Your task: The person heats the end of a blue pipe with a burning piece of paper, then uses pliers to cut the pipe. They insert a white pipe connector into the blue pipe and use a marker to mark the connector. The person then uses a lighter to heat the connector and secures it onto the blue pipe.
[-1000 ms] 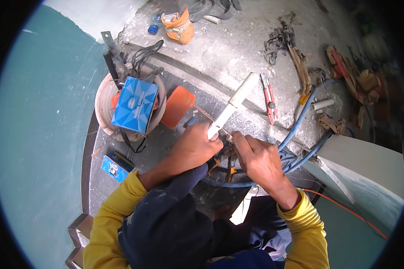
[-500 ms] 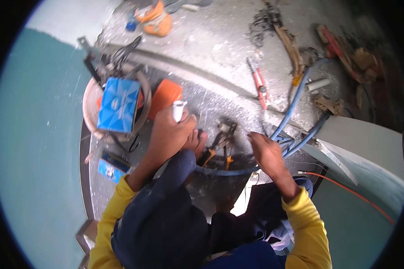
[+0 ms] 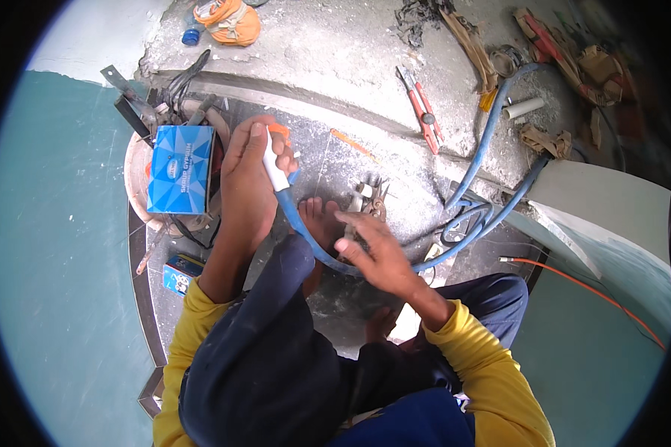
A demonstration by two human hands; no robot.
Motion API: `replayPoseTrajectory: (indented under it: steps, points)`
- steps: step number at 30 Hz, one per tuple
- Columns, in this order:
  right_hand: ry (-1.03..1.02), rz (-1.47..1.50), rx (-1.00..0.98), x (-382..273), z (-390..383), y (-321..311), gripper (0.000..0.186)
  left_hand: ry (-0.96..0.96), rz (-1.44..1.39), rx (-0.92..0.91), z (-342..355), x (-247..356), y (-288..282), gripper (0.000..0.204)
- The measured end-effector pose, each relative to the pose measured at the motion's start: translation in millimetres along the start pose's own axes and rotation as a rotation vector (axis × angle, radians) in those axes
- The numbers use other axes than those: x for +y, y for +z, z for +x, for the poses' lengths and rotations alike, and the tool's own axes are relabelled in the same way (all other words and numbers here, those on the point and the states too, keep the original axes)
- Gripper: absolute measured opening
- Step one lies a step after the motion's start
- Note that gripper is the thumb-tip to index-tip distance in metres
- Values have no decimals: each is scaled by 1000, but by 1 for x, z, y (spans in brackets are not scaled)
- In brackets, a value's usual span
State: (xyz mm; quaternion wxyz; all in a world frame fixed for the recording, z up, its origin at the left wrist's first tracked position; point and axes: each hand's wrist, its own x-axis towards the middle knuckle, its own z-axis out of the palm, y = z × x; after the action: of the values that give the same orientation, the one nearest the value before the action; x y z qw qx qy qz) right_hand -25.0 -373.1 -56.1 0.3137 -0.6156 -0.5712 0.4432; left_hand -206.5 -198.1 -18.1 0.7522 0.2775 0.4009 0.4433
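My left hand (image 3: 247, 173) is closed around a short white plastic pipe (image 3: 273, 162), tilted upward. At the pipe's lower end sits the blue hose (image 3: 297, 223); how deep they join I cannot tell. The hose curves down past my raised knee, runs behind my right hand and goes on to the right. My right hand (image 3: 380, 257) has its fingers stretched out with nothing between them. It hovers over the pliers (image 3: 374, 201), covering part of them. An orange object (image 3: 279, 130) shows partly behind my left fingers.
On the left, a blue box (image 3: 180, 170) rests on a round tub (image 3: 136, 173) of tools; a smaller blue box (image 3: 177, 277) lies below. Red-handled cutters (image 3: 423, 115) and a white pipe piece (image 3: 523, 108) lie at the back right. An orange cable (image 3: 585, 293) runs along the right.
The blue hose has come up to the white pipe in my left hand. My right hand has moved left, its fingers now spread. My left hand has moved slightly left and up.
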Motion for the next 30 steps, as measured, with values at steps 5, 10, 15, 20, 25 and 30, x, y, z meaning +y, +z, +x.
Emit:
replayPoseTrajectory:
  steps: [5, 10, 15, 20, 25, 30]
  points:
    - [134, 483, -131, -44, 20, 25, 53, -88, -203, 28, -4, -9, -5, 18]
    - [229, 658, -115, -46, 22, 45, 31, -182, -240, 8, -2, 1, -10, 15]
    - [206, 632, -119, -50, 22, 47, 31, -288, -245, -284, 9, 12, -18, 22]
    - [438, 911, -151, -25, 7, 35, 35, 291, 96, 88, 23, 19, 10, 34]
    - [279, 791, 23, -29, 16, 43, 36, -134, 665, -248, -12, 7, -15, 46]
    - [209, 363, 132, 35, 4, 53, 29, -453, 427, -87, -50, -12, -46, 45]
